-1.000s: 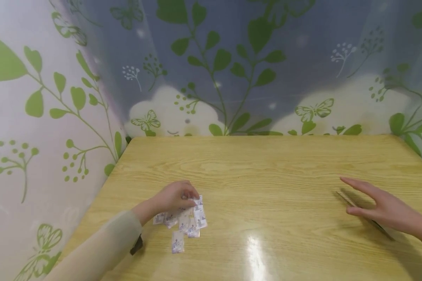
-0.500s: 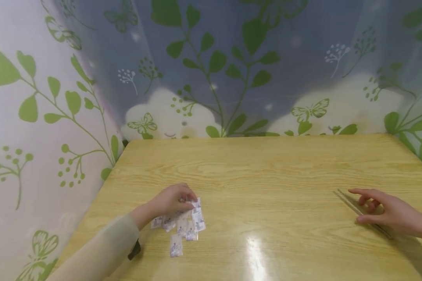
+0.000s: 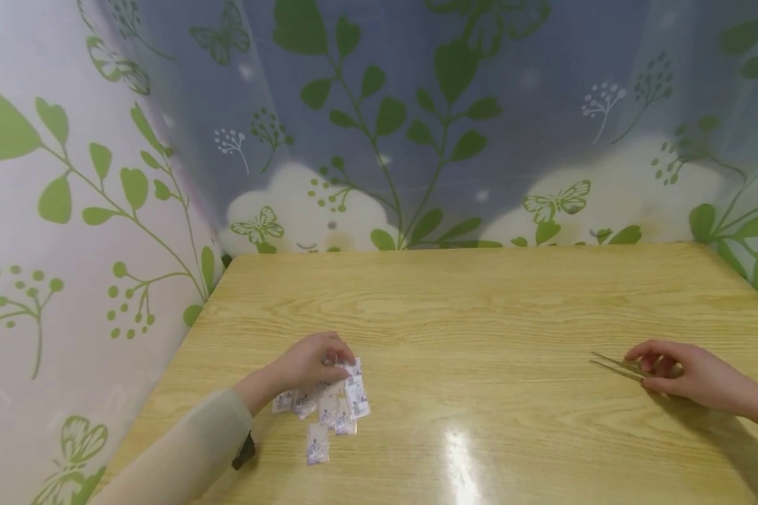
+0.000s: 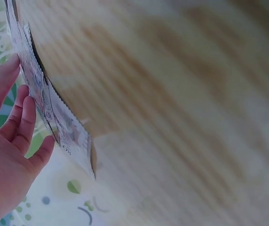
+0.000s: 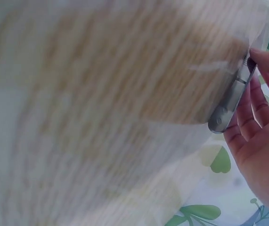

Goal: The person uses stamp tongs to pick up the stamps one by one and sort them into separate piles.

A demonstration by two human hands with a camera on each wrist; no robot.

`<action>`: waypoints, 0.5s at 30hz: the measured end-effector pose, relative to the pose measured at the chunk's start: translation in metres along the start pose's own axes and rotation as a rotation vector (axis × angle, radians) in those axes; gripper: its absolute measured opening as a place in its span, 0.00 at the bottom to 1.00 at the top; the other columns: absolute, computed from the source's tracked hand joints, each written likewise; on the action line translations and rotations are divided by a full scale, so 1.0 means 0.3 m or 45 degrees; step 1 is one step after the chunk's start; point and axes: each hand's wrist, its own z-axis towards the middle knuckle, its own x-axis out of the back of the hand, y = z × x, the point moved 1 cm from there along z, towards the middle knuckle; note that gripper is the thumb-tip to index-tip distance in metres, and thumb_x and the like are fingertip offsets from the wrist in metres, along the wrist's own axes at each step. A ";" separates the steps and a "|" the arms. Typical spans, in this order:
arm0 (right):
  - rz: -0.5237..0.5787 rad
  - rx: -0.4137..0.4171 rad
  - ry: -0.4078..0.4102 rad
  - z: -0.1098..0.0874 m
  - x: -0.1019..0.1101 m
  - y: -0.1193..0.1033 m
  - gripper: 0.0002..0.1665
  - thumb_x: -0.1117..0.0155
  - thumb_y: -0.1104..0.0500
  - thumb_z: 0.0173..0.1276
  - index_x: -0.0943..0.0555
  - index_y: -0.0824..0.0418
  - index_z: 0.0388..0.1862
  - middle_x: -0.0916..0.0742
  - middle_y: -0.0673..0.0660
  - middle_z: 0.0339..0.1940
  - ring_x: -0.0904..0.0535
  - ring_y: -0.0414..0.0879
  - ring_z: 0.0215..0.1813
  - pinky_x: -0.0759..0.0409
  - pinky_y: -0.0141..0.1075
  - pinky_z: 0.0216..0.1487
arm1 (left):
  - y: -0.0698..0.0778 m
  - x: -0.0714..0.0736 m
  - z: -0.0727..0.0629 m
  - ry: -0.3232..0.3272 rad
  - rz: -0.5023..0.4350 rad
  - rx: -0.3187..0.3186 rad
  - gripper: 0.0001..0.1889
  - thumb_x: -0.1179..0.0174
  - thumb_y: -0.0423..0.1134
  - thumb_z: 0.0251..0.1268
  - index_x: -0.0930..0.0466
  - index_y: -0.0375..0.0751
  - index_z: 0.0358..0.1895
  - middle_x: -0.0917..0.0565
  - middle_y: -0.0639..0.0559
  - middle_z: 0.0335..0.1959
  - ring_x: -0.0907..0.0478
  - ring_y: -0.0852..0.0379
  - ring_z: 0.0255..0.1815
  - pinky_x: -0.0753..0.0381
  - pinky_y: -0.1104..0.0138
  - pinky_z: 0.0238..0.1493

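In the head view, my left hand [image 3: 308, 361] rests over a small pile of printed white sachets [image 3: 356, 396] on the left of the table. Its thumb and fingertips touch their edges in the left wrist view, where the sachets [image 4: 70, 125] overlap in a row. One sachet [image 3: 318, 445] lies just in front of the pile. On the right, my right hand [image 3: 701, 373] holds metal tweezers [image 3: 619, 371] between thumb and fingers, their two prongs apart and pointing left. In the right wrist view, the rounded end of the tweezers [image 5: 226, 106] shows along the fingers.
The wooden table [image 3: 467, 315] stretches between the hands, with a bright reflection near its front edge. A wall covering [image 3: 417, 140] with leaves and butterflies rises behind the table and at its left. A dark object [image 3: 244, 452] shows under the left wrist.
My right hand has closed round the tweezers, which lay on the table beneath it, and their prongs have swung to point more to the left. The left hand stays over the sachets.
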 end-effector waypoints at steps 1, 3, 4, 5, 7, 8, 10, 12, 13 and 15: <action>0.002 0.004 0.004 0.001 -0.002 0.002 0.19 0.32 0.73 0.58 0.22 0.63 0.49 0.22 0.42 0.33 0.25 0.34 0.30 0.27 0.32 0.21 | 0.000 0.000 0.000 0.003 0.001 0.000 0.08 0.32 0.38 0.59 0.16 0.50 0.41 0.22 0.61 0.37 0.25 0.60 0.39 0.23 0.63 0.43; 0.002 -0.007 0.015 0.001 -0.005 0.005 0.18 0.32 0.72 0.58 0.21 0.61 0.47 0.21 0.41 0.33 0.25 0.33 0.31 0.26 0.33 0.21 | 0.000 0.000 0.000 0.005 -0.001 0.001 0.08 0.32 0.38 0.58 0.16 0.50 0.41 0.21 0.61 0.37 0.25 0.60 0.38 0.23 0.63 0.43; -0.003 -0.005 0.026 0.001 -0.007 0.006 0.18 0.31 0.72 0.58 0.20 0.60 0.46 0.21 0.40 0.33 0.25 0.33 0.31 0.26 0.32 0.21 | 0.000 0.000 0.000 0.004 -0.003 0.000 0.08 0.32 0.38 0.58 0.16 0.50 0.41 0.21 0.62 0.37 0.25 0.60 0.38 0.23 0.63 0.43; -0.009 0.001 0.032 0.001 -0.009 0.009 0.18 0.31 0.72 0.57 0.20 0.60 0.46 0.21 0.40 0.33 0.25 0.33 0.31 0.26 0.32 0.21 | 0.000 0.000 0.000 0.002 -0.005 0.000 0.08 0.32 0.38 0.58 0.16 0.50 0.41 0.21 0.61 0.37 0.25 0.60 0.38 0.23 0.63 0.43; -0.026 -0.003 0.049 0.001 -0.012 0.011 0.17 0.30 0.72 0.57 0.19 0.61 0.45 0.21 0.40 0.33 0.26 0.32 0.31 0.26 0.32 0.21 | -0.001 0.001 0.000 0.000 -0.008 -0.002 0.08 0.32 0.38 0.58 0.15 0.49 0.41 0.21 0.61 0.36 0.25 0.60 0.38 0.23 0.64 0.43; -0.046 -0.014 0.060 0.002 -0.013 0.010 0.17 0.30 0.72 0.56 0.19 0.60 0.45 0.21 0.39 0.32 0.26 0.32 0.31 0.26 0.32 0.21 | -0.002 0.001 0.001 0.001 -0.008 -0.002 0.08 0.32 0.38 0.58 0.15 0.49 0.41 0.21 0.61 0.36 0.25 0.60 0.38 0.23 0.64 0.43; -0.067 -0.024 0.057 0.006 -0.009 0.007 0.17 0.30 0.72 0.56 0.19 0.62 0.45 0.21 0.39 0.33 0.26 0.31 0.31 0.26 0.32 0.22 | -0.003 0.002 0.003 0.006 -0.005 -0.007 0.08 0.31 0.38 0.58 0.15 0.49 0.40 0.22 0.61 0.36 0.25 0.60 0.38 0.24 0.64 0.42; -0.080 -0.032 0.052 0.013 -0.005 0.000 0.16 0.30 0.72 0.57 0.20 0.64 0.45 0.22 0.40 0.33 0.25 0.30 0.32 0.26 0.32 0.23 | -0.004 0.002 0.004 0.011 -0.008 -0.012 0.08 0.31 0.38 0.58 0.15 0.49 0.40 0.21 0.61 0.36 0.25 0.59 0.38 0.23 0.64 0.42; -0.090 -0.032 0.060 0.018 -0.003 -0.005 0.17 0.30 0.72 0.57 0.20 0.64 0.45 0.22 0.40 0.33 0.25 0.30 0.32 0.26 0.32 0.24 | -0.005 0.001 0.004 0.011 -0.009 -0.013 0.08 0.31 0.38 0.58 0.15 0.49 0.40 0.21 0.61 0.36 0.25 0.59 0.39 0.23 0.64 0.42; -0.073 -0.028 0.054 0.031 0.002 -0.016 0.16 0.32 0.73 0.58 0.20 0.65 0.45 0.23 0.41 0.32 0.24 0.31 0.32 0.27 0.32 0.24 | -0.006 -0.001 0.004 0.010 -0.015 -0.012 0.07 0.31 0.38 0.58 0.15 0.49 0.40 0.21 0.61 0.36 0.25 0.59 0.38 0.23 0.64 0.42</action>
